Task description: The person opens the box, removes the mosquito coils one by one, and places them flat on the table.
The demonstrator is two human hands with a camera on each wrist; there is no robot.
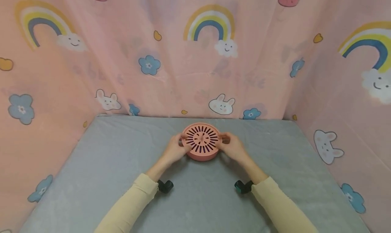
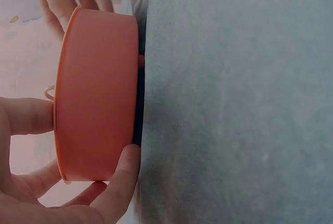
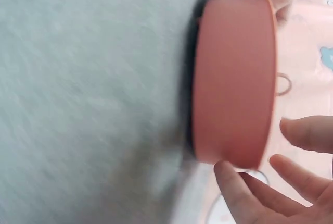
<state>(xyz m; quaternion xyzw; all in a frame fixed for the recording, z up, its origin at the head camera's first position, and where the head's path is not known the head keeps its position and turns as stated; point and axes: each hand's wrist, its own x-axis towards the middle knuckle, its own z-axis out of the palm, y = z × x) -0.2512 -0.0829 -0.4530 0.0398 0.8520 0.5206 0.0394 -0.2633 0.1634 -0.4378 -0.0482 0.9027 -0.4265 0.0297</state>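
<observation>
A round pink container (image 1: 202, 141) sits on the grey cloth-covered table (image 1: 107, 165), toward its far middle, close to the pink curtain backdrop (image 1: 171, 66) printed with rainbows, rabbits and flowers. Its top is a slotted lid (image 1: 202, 137) with dark slits fanning out from the centre; what lies inside cannot be seen through them.

On the left, the left hand (image 1: 176, 149) grips the container's left side: in the left wrist view the thumb (image 2: 120, 182) presses against the lower wall while the fingers (image 2: 26, 115) curl over the rim, clamped on the container. Its cream sleeve (image 1: 128, 206) runs back toward the near edge.

On the right, the right hand (image 1: 233, 147) sits at the container's right side. In the right wrist view its fingers (image 3: 307, 133) are spread slightly apart and loosely bent, with a fingertip just at the wall's edge; whether they grip firmly cannot be told.
</observation>
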